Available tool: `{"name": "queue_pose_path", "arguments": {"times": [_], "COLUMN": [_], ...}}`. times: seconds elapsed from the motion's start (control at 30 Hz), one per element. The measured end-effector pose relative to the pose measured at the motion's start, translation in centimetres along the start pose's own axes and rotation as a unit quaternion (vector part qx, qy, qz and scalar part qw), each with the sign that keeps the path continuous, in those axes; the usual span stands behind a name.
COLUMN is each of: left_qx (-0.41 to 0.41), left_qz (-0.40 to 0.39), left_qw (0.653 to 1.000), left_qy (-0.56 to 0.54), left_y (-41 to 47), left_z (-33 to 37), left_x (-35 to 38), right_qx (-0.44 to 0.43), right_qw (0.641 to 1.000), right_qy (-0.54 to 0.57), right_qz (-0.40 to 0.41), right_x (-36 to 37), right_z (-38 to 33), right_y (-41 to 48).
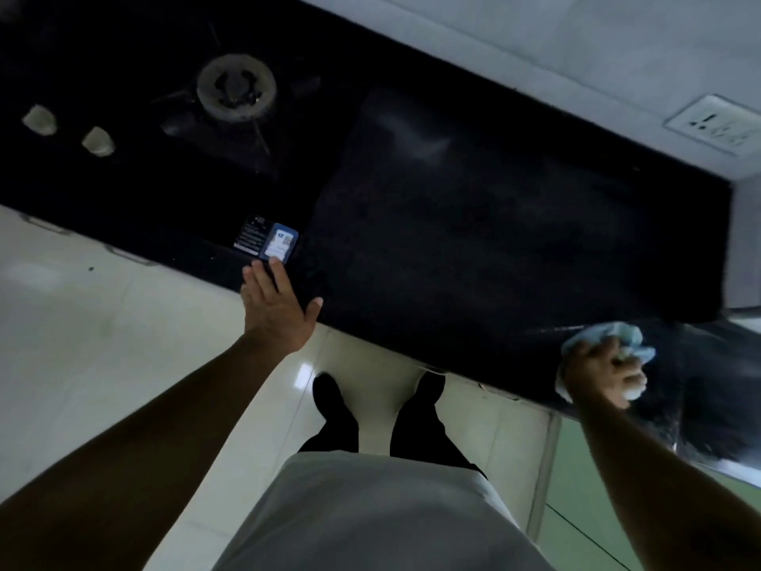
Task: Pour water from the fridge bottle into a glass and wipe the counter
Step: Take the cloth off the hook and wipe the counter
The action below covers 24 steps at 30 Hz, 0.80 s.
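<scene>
The black counter (494, 241) runs diagonally across the view. My right hand (597, 372) is closed around a bunched light blue cloth (609, 340) at the counter's near right corner. My left hand (276, 307) lies flat with fingers apart against the counter's front edge, just below a small blue and black sticker (267, 241). No bottle or glass is in view.
A gas stove with a round burner (236, 87) and two pale knobs (68, 129) occupies the counter's left part. A wall socket (716, 123) sits on the grey wall at the right. Pale floor tiles and my dark shoes (329, 393) lie below.
</scene>
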<state>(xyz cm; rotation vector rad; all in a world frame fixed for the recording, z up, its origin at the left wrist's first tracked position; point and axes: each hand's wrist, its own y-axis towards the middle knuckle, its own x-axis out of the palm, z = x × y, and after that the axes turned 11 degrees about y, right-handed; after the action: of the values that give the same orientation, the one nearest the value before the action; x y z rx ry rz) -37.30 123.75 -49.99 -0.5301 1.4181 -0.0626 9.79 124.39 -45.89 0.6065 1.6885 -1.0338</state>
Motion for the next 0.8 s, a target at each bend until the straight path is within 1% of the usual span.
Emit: {"name": "queue_pose_path", "arguments": {"times": [0.07, 0.13, 0.17, 0.23, 0.27, 0.3, 0.33, 0.37, 0.4, 0.43, 0.47, 0.5, 0.57, 0.6, 0.63, 0.67, 0.7, 0.73, 0.8], "left_qx": [-0.004, -0.007, -0.008, -0.008, -0.009, -0.009, -0.01, -0.01, -0.008, -0.007, -0.007, -0.006, -0.011, -0.021, -0.033, -0.046, -0.057, -0.066, -0.07], "left_qz": [-0.004, -0.013, -0.017, -0.02, -0.022, -0.024, -0.027, -0.031, -0.031, -0.029, -0.027, -0.024, -0.02, -0.02, -0.022, -0.027, -0.032, -0.037, -0.055], "left_qw": [1.0, 1.0, 1.0, 1.0, 1.0, 0.999, 0.999, 0.999, 0.998, 0.998, 0.998, 0.997, 0.997, 0.998, 0.998, 0.997, 0.997, 0.996, 0.994], "left_qy": [0.005, 0.009, 0.01, 0.016, 0.02, 0.024, 0.029, 0.036, 0.046, 0.057, 0.065, 0.071, 0.071, 0.064, 0.057, 0.05, 0.044, 0.042, 0.06], "left_y": [-0.1, 0.0, 0.0, 0.0, 0.1, 0.2, 0.2, 0.2, 0.2, 0.2, 0.1, 0.0, -0.2, -0.2, -0.2, -0.3, -0.6, -0.9, -2.0], "left_z": [0.2, 0.4, 0.5, 0.4, 0.4, 0.4, 0.4, 0.4, 0.5, 0.3, 0.2, 0.1, 0.6, 0.8, 1.3, 1.8, 2.5, 3.3, 5.3], "left_x": [-0.1, -0.1, -0.1, 0.0, 0.0, 0.0, -0.1, -0.2, -0.3, -0.4, -0.6, -0.8, -1.4, -1.8, -2.2, -2.5, -2.7, -2.8, -2.5], "right_qx": [0.009, -0.025, -0.064, -0.191, -0.276, -0.366, -0.459, -0.544, -0.611, -0.653, -0.677, -0.693, -0.723, -0.735, -0.733, -0.715, -0.68, -0.628, -0.489], "right_qw": [1.0, 1.0, 0.998, 0.981, 0.958, 0.923, 0.873, 0.813, 0.753, 0.707, 0.679, 0.662, 0.635, 0.627, 0.636, 0.665, 0.707, 0.758, 0.859], "right_qy": [0.018, 0.015, 0.007, -0.035, -0.069, -0.109, -0.149, -0.184, -0.214, -0.235, -0.245, -0.245, -0.222, -0.203, -0.179, -0.151, -0.126, -0.111, -0.103], "right_qz": [0.0, -0.003, -0.008, -0.027, -0.036, -0.05, -0.071, -0.096, -0.119, -0.137, -0.145, -0.147, -0.155, -0.16, -0.159, -0.155, -0.147, -0.138, -0.109], "right_x": [1.3, 3.0, 3.9, 5.9, 6.8, 7.8, 8.6, 9.6, 10.3, 10.9, 11.3, 11.3, 10.0, 9.1, 7.9, 6.6, 5.1, 3.5, 0.4], "right_z": [-0.6, -3.4, -5.1, -8.8, -10.7, -12.3, -13.6, -14.4, -14.7, -14.8, -14.6, -14.3, -13.0, -12.1, -10.7, -9.0, -7.0, -4.9, -0.1], "right_y": [-2.6, -5.2, -6.6, -9.8, -11.5, -13.4, -15.4, -17.6, -19.5, -21.2, -22.2, -22.3, -19.9, -17.9, -15.6, -13.0, -10.2, -7.2, -1.3]}}
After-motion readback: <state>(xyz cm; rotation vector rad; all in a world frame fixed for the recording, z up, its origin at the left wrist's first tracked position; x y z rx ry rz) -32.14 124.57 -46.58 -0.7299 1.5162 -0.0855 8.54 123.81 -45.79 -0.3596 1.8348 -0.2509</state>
